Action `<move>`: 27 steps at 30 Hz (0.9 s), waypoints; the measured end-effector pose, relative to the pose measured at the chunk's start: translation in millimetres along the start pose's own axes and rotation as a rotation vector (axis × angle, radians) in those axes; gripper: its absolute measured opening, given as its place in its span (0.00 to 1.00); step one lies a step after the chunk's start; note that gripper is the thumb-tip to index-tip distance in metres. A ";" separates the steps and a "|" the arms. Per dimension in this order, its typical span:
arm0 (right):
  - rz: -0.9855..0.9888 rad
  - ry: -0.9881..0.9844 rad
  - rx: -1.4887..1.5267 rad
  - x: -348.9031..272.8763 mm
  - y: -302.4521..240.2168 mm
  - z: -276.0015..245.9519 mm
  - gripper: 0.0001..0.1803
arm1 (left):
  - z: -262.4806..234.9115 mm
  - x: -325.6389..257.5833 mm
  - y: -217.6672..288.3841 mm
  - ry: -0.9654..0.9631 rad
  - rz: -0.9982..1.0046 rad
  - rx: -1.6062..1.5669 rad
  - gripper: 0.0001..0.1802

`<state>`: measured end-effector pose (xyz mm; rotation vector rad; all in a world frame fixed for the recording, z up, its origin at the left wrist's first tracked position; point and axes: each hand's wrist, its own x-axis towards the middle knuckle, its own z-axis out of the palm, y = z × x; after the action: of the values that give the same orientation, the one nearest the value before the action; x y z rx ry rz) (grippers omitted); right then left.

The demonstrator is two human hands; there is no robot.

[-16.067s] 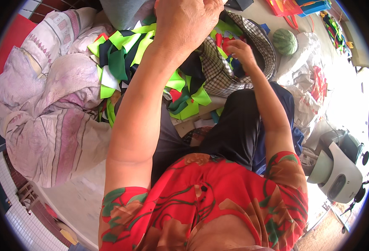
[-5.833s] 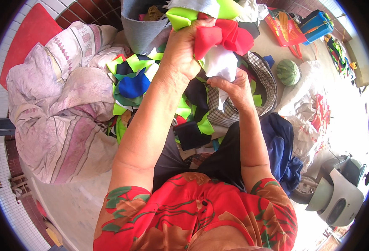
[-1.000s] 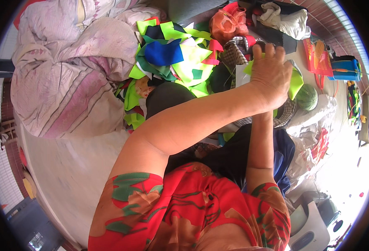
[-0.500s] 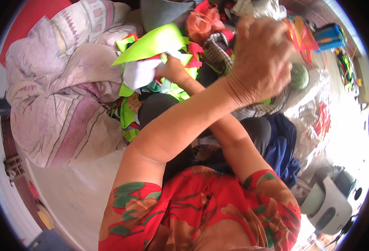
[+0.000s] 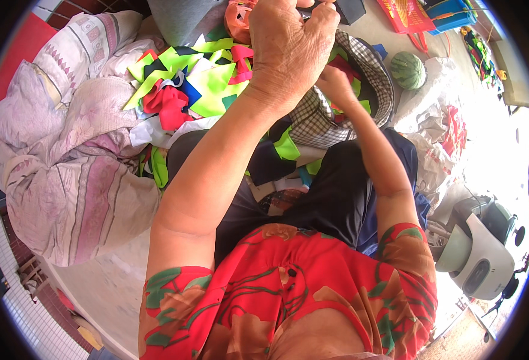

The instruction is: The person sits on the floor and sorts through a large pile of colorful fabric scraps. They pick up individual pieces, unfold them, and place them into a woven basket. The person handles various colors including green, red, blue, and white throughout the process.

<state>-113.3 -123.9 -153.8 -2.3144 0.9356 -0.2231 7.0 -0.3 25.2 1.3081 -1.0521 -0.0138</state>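
Observation:
My left hand (image 5: 291, 57) is raised at the top middle, above the far side of the scrap pile. Its fingers are curled, partly cut off by the upper edge; anything in them is hidden. My right hand (image 5: 336, 87) reaches into a black-and-white checked cloth bag (image 5: 312, 123) between my knees and the far wall of the bag. Its fingertips point down and are hidden. Red and neon-green scraps show inside the bag. Left of it lies a heap of fabric scraps (image 5: 210, 84) in neon green, red, white and blue.
A bundled pale patterned quilt (image 5: 78, 156) fills the left side. A grey bucket-like container (image 5: 186, 21) and an orange-red plastic basket (image 5: 237, 21) stand at the back. To the right are a watermelon (image 5: 407, 70), crumpled white plastic bags (image 5: 426, 120) and a white-grey machine (image 5: 486, 258).
My right hand left the scrap heap, where it was on neon-green and white pieces, and moved right into the checked bag. My left hand swung left and upward, so my arms no longer cross.

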 end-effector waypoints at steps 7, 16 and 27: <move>0.320 -0.122 -0.172 -3.1 192.2 29.0 0.52 | 0.0 1.6 20.6 -0.097 -0.158 -0.089 0.05; -0.223 -0.223 -1.077 -21.9 259.5 117.3 0.58 | 7.1 1.9 -13.1 -0.177 -0.171 -0.397 0.06; -0.264 -0.427 -0.730 22.8 244.0 160.7 0.12 | -1.8 2.8 -20.0 -0.202 -0.118 -0.108 0.07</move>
<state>-176.1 -195.9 -430.9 -2.9679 0.5341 0.5852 20.3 -7.1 11.6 1.2874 -1.1265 -0.2935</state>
